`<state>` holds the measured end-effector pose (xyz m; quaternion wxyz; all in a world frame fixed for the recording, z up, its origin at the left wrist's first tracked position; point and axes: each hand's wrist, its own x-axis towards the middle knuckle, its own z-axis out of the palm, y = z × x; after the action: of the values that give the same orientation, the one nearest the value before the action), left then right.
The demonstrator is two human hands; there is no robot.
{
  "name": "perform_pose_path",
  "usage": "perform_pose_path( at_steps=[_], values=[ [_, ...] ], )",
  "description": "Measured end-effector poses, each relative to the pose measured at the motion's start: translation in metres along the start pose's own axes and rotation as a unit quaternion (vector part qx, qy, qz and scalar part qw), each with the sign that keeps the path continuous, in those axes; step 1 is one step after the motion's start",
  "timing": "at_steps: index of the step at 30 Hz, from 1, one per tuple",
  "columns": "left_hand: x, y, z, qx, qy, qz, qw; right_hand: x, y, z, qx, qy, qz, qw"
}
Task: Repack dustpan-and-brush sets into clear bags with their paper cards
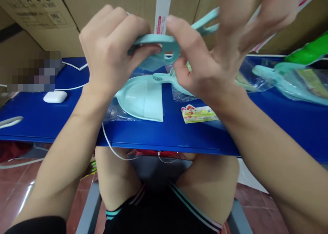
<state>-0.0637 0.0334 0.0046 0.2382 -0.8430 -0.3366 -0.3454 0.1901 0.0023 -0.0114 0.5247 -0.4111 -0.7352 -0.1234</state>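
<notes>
My left hand is closed around a light teal plastic piece with a holed end, held up above the table. My right hand has its thumb and index finger closed at that holed end; its other fingers are raised and blurred. A second teal handle-like part shows behind the right hand, and I cannot tell if it is held. Below the hands lies a teal dustpan on clear plastic wrap. Another teal handle lies beside it, its body partly hidden by my right hand.
Cardboard boxes stand along the back of the blue table. A printed card lies near the middle, with wrapped teal dustpans and a green packet at right. At left are a white earbud case and white cables.
</notes>
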Motion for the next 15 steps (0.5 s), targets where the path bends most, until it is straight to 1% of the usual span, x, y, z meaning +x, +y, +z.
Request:
perform_pose_path(
  at_steps=[2, 4, 5, 6, 7, 8, 10, 11, 13, 15],
  values=[
    [-0.002, -0.005, -0.002, 0.033, 0.022, 0.019, 0.999, 0.002, 0.002, 0.006, -0.068, 0.007, -0.093, 0.993],
    [-0.004, -0.011, -0.006, 0.072, 0.041, 0.053, 0.995, 0.0, 0.0, 0.012, -0.161, 0.028, -0.191, 0.968],
    [-0.005, -0.014, -0.007, 0.087, 0.048, 0.072, 0.992, -0.003, -0.002, 0.013, -0.199, 0.033, -0.217, 0.955],
    [-0.005, -0.015, -0.009, 0.097, 0.051, 0.085, 0.99, -0.005, -0.006, 0.014, -0.221, 0.023, -0.218, 0.95],
    [-0.005, -0.016, -0.01, 0.099, 0.054, 0.088, 0.99, -0.006, -0.01, 0.013, -0.23, -0.006, -0.2, 0.952],
    [-0.005, -0.014, -0.011, 0.091, 0.055, 0.08, 0.991, -0.006, -0.015, 0.01, -0.227, -0.044, -0.167, 0.958],
    [-0.003, -0.006, -0.012, 0.049, 0.072, 0.028, 0.996, -0.003, -0.025, 0.004, -0.205, -0.121, -0.099, 0.966],
    [-0.002, 0.0, -0.012, 0.02, 0.079, -0.005, 0.997, -0.001, -0.029, 0.0, -0.194, -0.145, -0.077, 0.967],
    [0.001, 0.014, -0.011, -0.02, 0.083, -0.05, 0.995, 0.005, -0.035, -0.007, -0.181, -0.17, -0.058, 0.967],
    [0.003, 0.023, -0.011, -0.013, 0.075, -0.063, 0.995, 0.008, -0.036, -0.011, -0.179, -0.167, -0.06, 0.968]
  ],
)
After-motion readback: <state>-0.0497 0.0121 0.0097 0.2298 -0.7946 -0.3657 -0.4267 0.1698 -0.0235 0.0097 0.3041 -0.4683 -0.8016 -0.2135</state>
